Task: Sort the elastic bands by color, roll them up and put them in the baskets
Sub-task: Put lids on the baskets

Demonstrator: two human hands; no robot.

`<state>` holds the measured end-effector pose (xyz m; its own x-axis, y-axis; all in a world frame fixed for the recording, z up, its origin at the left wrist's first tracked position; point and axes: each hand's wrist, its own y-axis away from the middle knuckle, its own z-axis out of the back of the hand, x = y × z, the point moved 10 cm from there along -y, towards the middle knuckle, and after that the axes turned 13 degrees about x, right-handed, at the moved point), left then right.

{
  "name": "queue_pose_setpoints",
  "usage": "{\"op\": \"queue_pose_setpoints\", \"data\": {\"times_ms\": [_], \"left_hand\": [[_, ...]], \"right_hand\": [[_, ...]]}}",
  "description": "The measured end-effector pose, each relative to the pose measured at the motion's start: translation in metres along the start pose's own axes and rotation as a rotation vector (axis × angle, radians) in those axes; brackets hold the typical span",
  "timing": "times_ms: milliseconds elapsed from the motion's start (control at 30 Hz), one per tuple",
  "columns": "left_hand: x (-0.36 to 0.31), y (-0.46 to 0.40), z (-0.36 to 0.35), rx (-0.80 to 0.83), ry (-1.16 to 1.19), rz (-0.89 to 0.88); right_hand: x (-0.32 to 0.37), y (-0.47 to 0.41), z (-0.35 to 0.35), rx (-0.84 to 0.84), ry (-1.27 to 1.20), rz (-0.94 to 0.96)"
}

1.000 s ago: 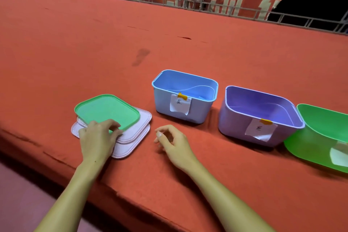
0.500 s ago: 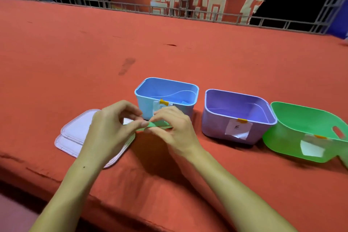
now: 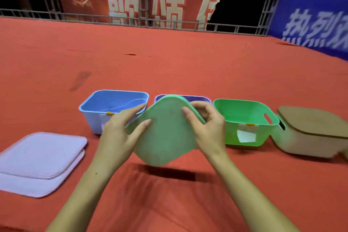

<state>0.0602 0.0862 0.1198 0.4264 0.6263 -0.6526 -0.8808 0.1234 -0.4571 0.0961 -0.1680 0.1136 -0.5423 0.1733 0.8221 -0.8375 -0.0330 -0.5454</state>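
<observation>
- Above the red carpeted platform (image 3: pixel 169 62), a person's left hand (image 3: pixel 120 137) and right hand (image 3: pixel 209 128) each grip an edge of a flat green rounded-square lid (image 3: pixel 165 137), holding it tilted in the air.
- Behind it stand a blue plastic basket (image 3: pixel 94 107), a purple basket (image 3: pixel 199 98) largely hidden, a green basket (image 3: pixel 244 133) and a lidded brown basket (image 3: pixel 310 137).
- At left, two pale pink lids (image 3: pixel 41 156) lie stacked.

Event stage – red carpet (image 3: pixel 169 58), metal truss rail (image 3: pixel 143 22), red & blue banners (image 3: pixel 143 5) w/ Chinese text
</observation>
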Motion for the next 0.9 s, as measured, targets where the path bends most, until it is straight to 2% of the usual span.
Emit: {"op": "queue_pose_setpoints", "data": {"times_ms": [133, 233, 300, 400, 567, 667, 900], "left_hand": [[0.004, -0.019, -0.057, 0.153, 0.008, 0.067], [-0.008, -0.033, -0.094, 0.239, 0.163, 0.103], [-0.028, -0.045, -0.116, 0.268, 0.212, 0.09], [-0.051, -0.07, -0.145, 0.244, 0.169, 0.07], [-0.08, -0.123, -0.193, 0.278, 0.149, 0.046], [-0.093, -0.159, -0.215, 0.292, 0.157, 0.019], [-0.078, -0.202, -0.263, 0.372, 0.092, 0.1]], "right_hand": [[-0.027, 0.004, 0.083, -0.222, -0.179, -0.098], [-0.05, 0.012, 0.134, -0.36, -0.233, -0.15], [-0.061, 0.014, 0.163, -0.427, -0.176, -0.166], [-0.072, 0.01, 0.204, -0.472, 0.068, -0.192], [-0.084, -0.012, 0.253, -0.393, 0.398, -0.294], [-0.093, -0.037, 0.271, -0.277, 0.58, -0.322], [-0.135, -0.064, 0.292, -0.11, 0.664, -0.457]]}}
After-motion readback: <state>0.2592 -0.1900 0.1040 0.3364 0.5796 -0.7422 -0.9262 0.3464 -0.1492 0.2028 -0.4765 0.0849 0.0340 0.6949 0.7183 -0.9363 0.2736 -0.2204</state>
